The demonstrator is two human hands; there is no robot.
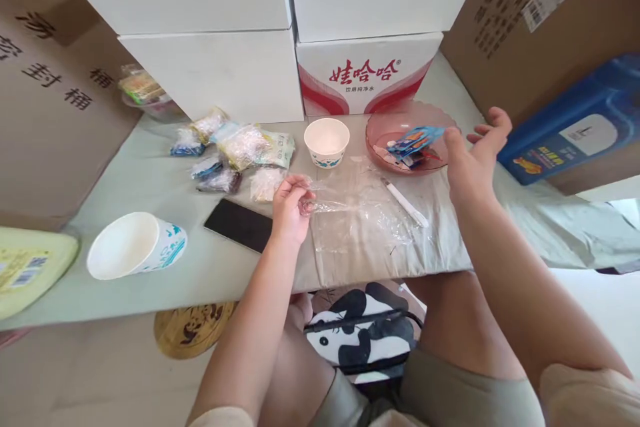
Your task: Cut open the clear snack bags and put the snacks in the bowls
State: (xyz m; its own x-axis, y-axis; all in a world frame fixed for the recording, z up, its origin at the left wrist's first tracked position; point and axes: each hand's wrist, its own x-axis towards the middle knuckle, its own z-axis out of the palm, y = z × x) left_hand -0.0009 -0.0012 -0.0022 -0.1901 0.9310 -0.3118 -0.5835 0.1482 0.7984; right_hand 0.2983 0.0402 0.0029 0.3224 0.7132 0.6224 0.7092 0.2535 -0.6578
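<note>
My left hand is closed, pinching the edge of a clear plastic bag that lies crumpled and see-through over the cloth. My right hand is raised at the right rim of a pink translucent bowl, its fingers spread. Inside that bowl lie a blue packet and some torn wrappers; the packet's end comes close to my thumb, and contact is unclear. A white pen-like cutter rests across the plastic. Behind my left hand stands an upright paper cup. A black phone lies left of my wrist.
Several small wrapped packets are heaped at the back left. Another paper cup lies tilted near the left front edge. White boxes wall off the back. A blue bottle leans at right; a pale yellow container is at left.
</note>
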